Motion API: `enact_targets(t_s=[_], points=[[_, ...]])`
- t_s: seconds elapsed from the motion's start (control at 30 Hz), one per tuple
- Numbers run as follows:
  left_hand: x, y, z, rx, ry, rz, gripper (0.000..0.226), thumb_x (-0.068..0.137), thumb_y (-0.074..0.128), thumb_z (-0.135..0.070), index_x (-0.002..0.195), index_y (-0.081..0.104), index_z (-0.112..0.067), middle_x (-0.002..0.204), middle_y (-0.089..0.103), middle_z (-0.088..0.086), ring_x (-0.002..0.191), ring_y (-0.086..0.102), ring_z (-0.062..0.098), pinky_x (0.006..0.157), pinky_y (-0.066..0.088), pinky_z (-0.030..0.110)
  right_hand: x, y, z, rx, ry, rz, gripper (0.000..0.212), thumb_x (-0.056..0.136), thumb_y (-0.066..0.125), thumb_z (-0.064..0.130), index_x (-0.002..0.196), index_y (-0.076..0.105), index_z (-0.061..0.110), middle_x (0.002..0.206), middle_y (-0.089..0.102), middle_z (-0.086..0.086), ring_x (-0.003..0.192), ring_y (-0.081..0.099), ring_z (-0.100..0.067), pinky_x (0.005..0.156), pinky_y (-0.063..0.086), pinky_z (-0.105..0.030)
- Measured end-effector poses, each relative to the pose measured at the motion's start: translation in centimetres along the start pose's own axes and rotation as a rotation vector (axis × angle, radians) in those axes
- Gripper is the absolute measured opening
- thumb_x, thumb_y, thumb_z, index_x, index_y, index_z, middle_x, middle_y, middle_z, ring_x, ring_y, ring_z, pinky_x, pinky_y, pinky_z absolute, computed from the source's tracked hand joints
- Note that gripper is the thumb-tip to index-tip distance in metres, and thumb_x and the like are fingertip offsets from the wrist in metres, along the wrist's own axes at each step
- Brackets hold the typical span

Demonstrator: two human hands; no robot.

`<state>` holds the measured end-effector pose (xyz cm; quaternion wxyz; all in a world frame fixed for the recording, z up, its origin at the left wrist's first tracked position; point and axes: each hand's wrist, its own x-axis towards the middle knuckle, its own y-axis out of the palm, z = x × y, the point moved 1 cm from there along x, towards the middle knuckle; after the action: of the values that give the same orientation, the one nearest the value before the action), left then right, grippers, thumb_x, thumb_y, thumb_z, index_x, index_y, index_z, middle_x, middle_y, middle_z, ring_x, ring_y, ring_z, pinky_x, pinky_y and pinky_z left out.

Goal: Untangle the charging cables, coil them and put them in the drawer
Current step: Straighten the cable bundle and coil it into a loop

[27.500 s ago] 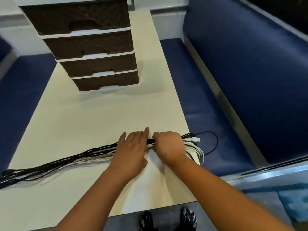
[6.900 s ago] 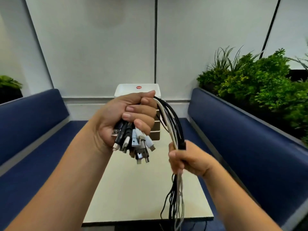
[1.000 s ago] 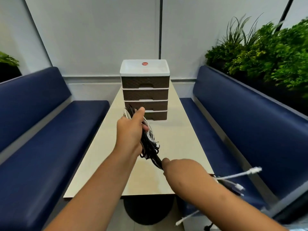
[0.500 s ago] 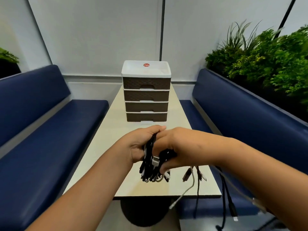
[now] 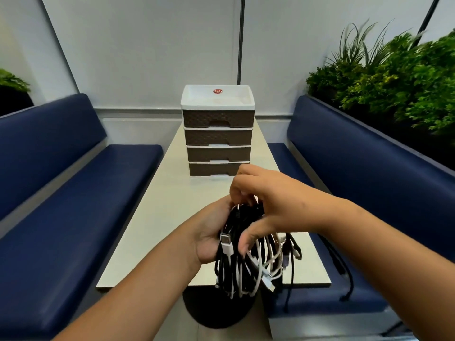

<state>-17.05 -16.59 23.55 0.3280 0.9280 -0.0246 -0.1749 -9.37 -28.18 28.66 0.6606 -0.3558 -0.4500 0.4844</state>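
Black and white charging cables (image 5: 242, 257) hang in a looped bundle above the near edge of the cream table (image 5: 157, 217). From the left, the left hand (image 5: 211, 232) cups the bundle with fingers curled round it; the right hand (image 5: 266, 205) grips its top from above. Beyond them stands a brown drawer unit (image 5: 218, 139), all four drawers closed. Blue benches (image 5: 357, 183) flank the table; green plants (image 5: 394, 77) stand behind the right one.
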Motion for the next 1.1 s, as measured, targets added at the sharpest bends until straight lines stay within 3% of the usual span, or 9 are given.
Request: enact_targets(t_s=[0.2,0.33,0.47,0.63,0.77,0.87,0.97,1.03,1.1], points=[[-0.5,-1.1,-0.1,0.042,-0.022,0.103,0.07,0.081,0.058,-0.067,0.092,0.069,0.001,0.081,0.066,0.013,0.073,0.066,0.026,0.071,0.055,0.034,-1.0,0.7,-1.7,0.09,0.092,-0.092,0.063,0.051,0.091,0.051,0.093,0.054,0.022,0.095,0.049,0.007,0.089,0.048,-0.015,0.074,0.046,-0.031],[-0.4,-2.2,0.1,0.132,-0.001,0.168,0.079,0.062,0.086,-0.048,0.121,0.063,-0.001,0.098,0.067,0.015,0.084,0.068,0.025,0.075,0.058,0.036,-1.8,1.0,-2.4,0.243,0.201,-0.089,0.061,0.053,0.093,0.041,0.093,0.054,0.018,0.093,0.053,0.005,0.085,0.047,-0.01,0.075,0.045,-0.033],[-0.9,-2.1,0.2,0.354,0.034,0.256,0.057,0.06,0.088,-0.034,0.095,0.064,0.003,0.08,0.064,0.011,0.075,0.064,0.019,0.072,0.054,0.029,-2.1,1.5,-2.6,0.315,0.231,-0.074,0.061,0.053,0.095,0.036,0.092,0.052,0.018,0.093,0.051,0.002,0.081,0.043,-0.006,0.073,0.042,-0.034],[-1.4,-1.8,0.5,0.474,0.011,0.236,0.046,0.064,0.079,-0.019,0.096,0.059,0.008,0.08,0.065,0.011,0.077,0.063,0.017,0.075,0.052,0.026,-2.2,2.2,-3.0,0.317,0.205,-0.052,0.059,0.053,0.086,0.048,0.088,0.049,0.019,0.089,0.05,0.003,0.076,0.039,-0.006,0.066,0.04,-0.03],[-1.0,-1.6,1.3,0.314,-0.057,0.087,0.016,0.059,0.074,-0.018,0.056,0.064,-0.005,0.07,0.061,0.008,0.07,0.061,0.014,0.07,0.053,0.021,-2.0,2.9,-3.5,0.356,0.237,-0.082,0.049,0.061,0.079,0.047,0.094,0.056,0.018,0.089,0.054,0.006,0.079,0.049,-0.007,0.073,0.046,-0.028],[-0.7,-1.9,1.5,0.093,-0.079,0.115,0.015,0.06,0.08,-0.01,0.068,0.068,-0.005,0.072,0.057,0.006,0.068,0.06,0.012,0.066,0.053,0.02,-2.6,2.8,-3.9,0.445,0.297,-0.048,0.04,0.075,0.082,0.033,0.11,0.063,0.025,0.11,0.061,0.006,0.1,0.059,-0.013,0.091,0.051,-0.035],[-0.9,-2.6,1.3,-0.063,-0.08,0.17,0.032,0.06,0.08,-0.003,0.089,0.066,0.0,0.076,0.053,0.006,0.063,0.056,0.009,0.061,0.05,0.018,-4.2,2.6,-3.7,0.581,0.301,-0.29,0.025,0.089,0.068,0.02,0.114,0.066,0.023,0.117,0.063,0.006,0.11,0.06,-0.012,0.096,0.051,-0.033],[-1.1,-3.1,1.1,-0.128,-0.087,0.194,0.034,0.061,0.078,-0.004,0.09,0.061,0.0,0.07,0.05,0.004,0.058,0.051,0.009,0.059,0.048,0.018,-5.5,3.1,-2.8,0.546,0.423,-0.615,0.013,0.092,0.063,0.015,0.099,0.069,0.025,0.1,0.067,0.005,0.087,0.063,-0.006,0.077,0.054,-0.031],[-1.1,-3.5,1.1,-0.138,-0.061,0.193,0.029,0.061,0.075,-0.006,0.087,0.062,-0.002,0.066,0.048,0.002,0.057,0.048,0.009,0.06,0.045,0.019,-6.4,4.4,-1.3,0.497,0.562,-0.673,0.009,0.091,0.065,0.02,0.084,0.069,0.024,0.076,0.067,0.002,0.063,0.056,-0.005,0.06,0.048,-0.029]])
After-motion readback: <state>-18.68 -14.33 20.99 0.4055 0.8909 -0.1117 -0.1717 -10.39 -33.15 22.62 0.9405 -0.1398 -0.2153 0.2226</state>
